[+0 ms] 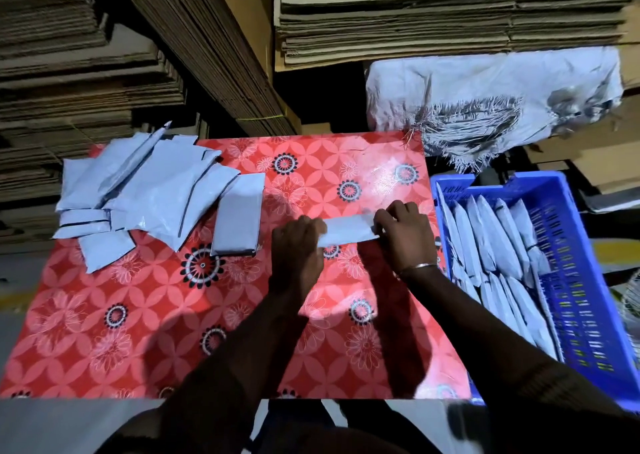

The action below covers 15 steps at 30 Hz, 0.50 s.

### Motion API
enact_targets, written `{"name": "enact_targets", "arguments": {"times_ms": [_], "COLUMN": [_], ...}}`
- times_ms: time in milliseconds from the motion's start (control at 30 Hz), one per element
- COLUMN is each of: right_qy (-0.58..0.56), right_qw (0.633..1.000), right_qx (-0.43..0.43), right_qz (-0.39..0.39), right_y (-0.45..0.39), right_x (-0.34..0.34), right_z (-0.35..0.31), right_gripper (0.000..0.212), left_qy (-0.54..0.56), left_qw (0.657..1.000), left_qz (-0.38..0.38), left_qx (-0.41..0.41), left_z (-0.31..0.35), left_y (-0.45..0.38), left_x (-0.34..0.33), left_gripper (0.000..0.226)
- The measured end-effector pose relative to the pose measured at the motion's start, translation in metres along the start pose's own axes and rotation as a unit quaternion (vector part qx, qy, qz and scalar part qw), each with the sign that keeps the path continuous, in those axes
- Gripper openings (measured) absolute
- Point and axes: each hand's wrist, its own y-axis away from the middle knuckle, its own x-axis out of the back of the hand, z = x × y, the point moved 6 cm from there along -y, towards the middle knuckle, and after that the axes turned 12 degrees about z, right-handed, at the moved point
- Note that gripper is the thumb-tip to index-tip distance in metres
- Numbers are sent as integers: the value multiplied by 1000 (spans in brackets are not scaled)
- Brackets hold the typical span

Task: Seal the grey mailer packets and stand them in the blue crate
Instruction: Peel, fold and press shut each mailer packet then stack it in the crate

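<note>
Grey mailer packet (346, 232) sits near the table's right edge, pinched at its ends by the left hand (298, 250) and right hand (404, 234). Unsealed packets (138, 190) pile at the far-left corner. Beside the right edge, the blue crate (585, 280) holds upright packets (498, 245).

Red plastic table cover (145, 315), white petal lattice, black-and-white flower rings. Pale grey plastic mailer packets (149, 190), dark-edged. Blue perforated plastic crate (581, 280). Brown corrugated cardboard stacks (450, 24).

Stacked cardboard (450, 20), frayed sack (485, 100)
</note>
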Motion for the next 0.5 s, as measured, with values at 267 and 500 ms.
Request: {"name": "enact_targets", "arguments": {"times_ms": [267,500], "right_qy": [-36,-122], "right_qw": [986,991], "right_qx": [-63,-47], "right_qz": [-150,-12], "right_y": [71,44], "right_x": [-30,-14], "right_z": [1,-23], "right_gripper": [25,40], "left_qy": [70,42], "left_qw": [978,993], "left_qz": [-163,-68], "left_qx": [114,87], "left_z": [3,23], "left_y": [69,29], "left_x": [-41,-33], "left_gripper": [54,36]}}
